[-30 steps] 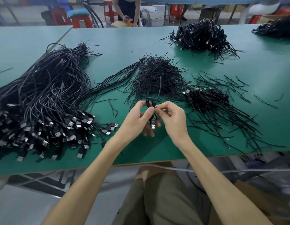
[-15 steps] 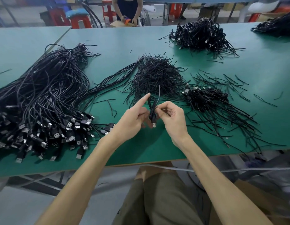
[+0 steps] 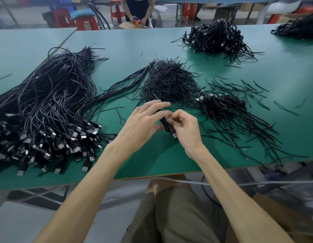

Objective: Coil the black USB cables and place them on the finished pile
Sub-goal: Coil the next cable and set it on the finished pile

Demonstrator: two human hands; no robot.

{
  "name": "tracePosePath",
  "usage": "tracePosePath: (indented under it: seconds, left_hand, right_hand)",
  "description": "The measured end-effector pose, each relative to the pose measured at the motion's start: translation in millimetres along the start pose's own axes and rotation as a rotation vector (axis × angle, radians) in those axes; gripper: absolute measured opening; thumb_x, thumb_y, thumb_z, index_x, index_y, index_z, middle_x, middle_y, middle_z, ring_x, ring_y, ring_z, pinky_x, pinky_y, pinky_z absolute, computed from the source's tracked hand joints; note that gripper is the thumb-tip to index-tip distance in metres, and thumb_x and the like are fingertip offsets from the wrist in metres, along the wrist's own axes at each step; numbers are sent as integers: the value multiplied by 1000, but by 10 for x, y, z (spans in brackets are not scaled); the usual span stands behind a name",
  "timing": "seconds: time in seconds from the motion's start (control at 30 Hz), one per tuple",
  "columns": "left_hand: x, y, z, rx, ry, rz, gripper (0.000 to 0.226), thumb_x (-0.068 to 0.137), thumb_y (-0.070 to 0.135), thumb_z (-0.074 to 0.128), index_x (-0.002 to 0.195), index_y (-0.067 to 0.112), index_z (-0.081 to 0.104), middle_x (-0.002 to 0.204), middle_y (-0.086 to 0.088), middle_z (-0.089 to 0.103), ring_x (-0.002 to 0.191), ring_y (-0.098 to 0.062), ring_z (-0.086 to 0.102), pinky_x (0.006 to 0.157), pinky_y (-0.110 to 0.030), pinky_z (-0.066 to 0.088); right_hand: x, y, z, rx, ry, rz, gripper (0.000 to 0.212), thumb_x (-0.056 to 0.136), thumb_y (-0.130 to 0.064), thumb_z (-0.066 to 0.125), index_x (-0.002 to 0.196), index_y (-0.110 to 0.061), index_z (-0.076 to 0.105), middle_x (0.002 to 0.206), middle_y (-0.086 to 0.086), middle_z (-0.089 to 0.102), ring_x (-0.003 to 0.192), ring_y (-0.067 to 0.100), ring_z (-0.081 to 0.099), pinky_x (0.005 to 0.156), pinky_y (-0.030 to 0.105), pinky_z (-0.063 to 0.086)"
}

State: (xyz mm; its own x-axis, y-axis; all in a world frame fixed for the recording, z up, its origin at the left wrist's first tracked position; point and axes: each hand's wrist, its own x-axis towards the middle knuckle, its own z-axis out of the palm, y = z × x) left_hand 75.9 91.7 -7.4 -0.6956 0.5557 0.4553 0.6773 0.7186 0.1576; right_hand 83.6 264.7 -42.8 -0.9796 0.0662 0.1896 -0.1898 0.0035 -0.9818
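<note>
A small coiled black USB cable [image 3: 167, 125] hangs between my hands above the green table [image 3: 152, 158], its plug pointing down. My right hand [image 3: 187, 128] grips the coil with curled fingers. The fingers of my left hand [image 3: 143, 123] are stretched out and blurred over the coil's top, and its thumb touches the coil's left side. A thin tie wire pokes up behind those fingers. Uncoiled USB cables [image 3: 46, 106] lie in a big heap at the left. A pile of coiled cables [image 3: 222, 104] sits just right of my hands.
A heap of short black tie wires [image 3: 169, 81] lies behind my hands, with loose wires scattered to the right. More coiled cable piles [image 3: 217, 37] sit at the far side and at the far right corner [image 3: 299, 28]. Beyond the table are a person [image 3: 138, 9] and red stools [image 3: 85, 21].
My left hand has spread its fingers and swept over the top of the coil. The coil has tilted, plug end toward my right palm. Both hands shifted slightly right.
</note>
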Motion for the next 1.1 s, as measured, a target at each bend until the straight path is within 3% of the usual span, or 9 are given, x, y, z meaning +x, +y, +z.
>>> tracePosePath:
  seconds: [0.13, 0.3, 0.43, 0.57, 0.73, 0.83, 0.9, 1.0, 1.1]
  left_hand:
    - [-26, 29, -1, 35, 102, -47, 23, 95, 30, 61, 114, 18, 67, 110, 2, 61, 101, -23, 56, 89, -31, 39]
    - [-12, 116, -30, 49, 123, -78, 34, 100, 40, 52, 109, 12, 70, 99, -2, 65, 95, -27, 61, 83, -38, 45]
    - [21, 208, -75, -65, 44, -269, 36, 106, 45, 42, 119, 17, 61, 87, 3, 72, 88, -24, 64, 78, -32, 38]
    - [69, 376, -56, -371, -82, -475, 38, 108, 47, 32, 141, 28, 36, 67, 8, 71, 63, -12, 62, 65, -36, 47]
    - [133, 400, -70, -792, -90, -330, 33, 111, 17, 33, 142, 13, 41, 71, 1, 73, 58, -21, 65, 59, -19, 43]
    - [132, 353, -83, -624, -209, -342, 29, 108, 13, 42, 135, 13, 51, 73, 8, 71, 61, -17, 61, 69, -34, 51]
    - [107, 318, -118, -400, -188, -404, 24, 107, 28, 46, 128, 23, 57, 75, 8, 69, 69, -17, 60, 71, -40, 52]
    - [103, 294, -191, -83, -139, -463, 31, 103, 52, 44, 102, 29, 65, 80, 3, 66, 79, -29, 60, 65, -40, 46]
    - [108, 308, -172, 22, -75, -505, 48, 102, 58, 42, 78, 21, 61, 72, 4, 52, 73, -30, 55, 59, -37, 35]
  right_hand:
    - [-6, -27, 8, 59, -5, 18, 21, 94, 4, 63, 79, -11, 67, 66, -8, 67, 55, 3, 53, 47, 15, 39]
    - [1, -41, -59, 157, -51, 22, 23, 90, 10, 64, 83, -11, 71, 76, -2, 71, 70, 9, 62, 71, 19, 52]
    - [-4, -45, -54, 190, -85, 18, 15, 92, 2, 66, 87, -11, 70, 80, -5, 73, 70, 9, 61, 74, 21, 52]
    - [4, -49, -74, 164, -52, 17, 12, 92, 0, 67, 83, -6, 66, 73, -1, 68, 68, 12, 61, 74, 24, 51]
    - [-12, -52, -67, 209, -59, 20, 20, 88, 17, 60, 82, -3, 61, 71, 1, 66, 65, 12, 62, 65, 22, 51]
    - [-12, -31, -61, 122, -47, 15, 27, 82, 21, 57, 82, -5, 63, 70, -1, 66, 65, 11, 59, 67, 24, 49]
    - [-5, -34, -46, 86, -48, 22, 33, 81, 21, 60, 78, -11, 65, 69, -4, 67, 68, 12, 60, 74, 28, 50]
    - [3, -45, -34, 54, -59, 11, 30, 86, 13, 65, 78, -17, 68, 70, -5, 71, 66, 9, 61, 73, 24, 51]
    - [-10, -28, -35, 41, -71, 19, 20, 90, 1, 69, 79, -14, 65, 76, -1, 76, 69, 11, 63, 73, 22, 52]
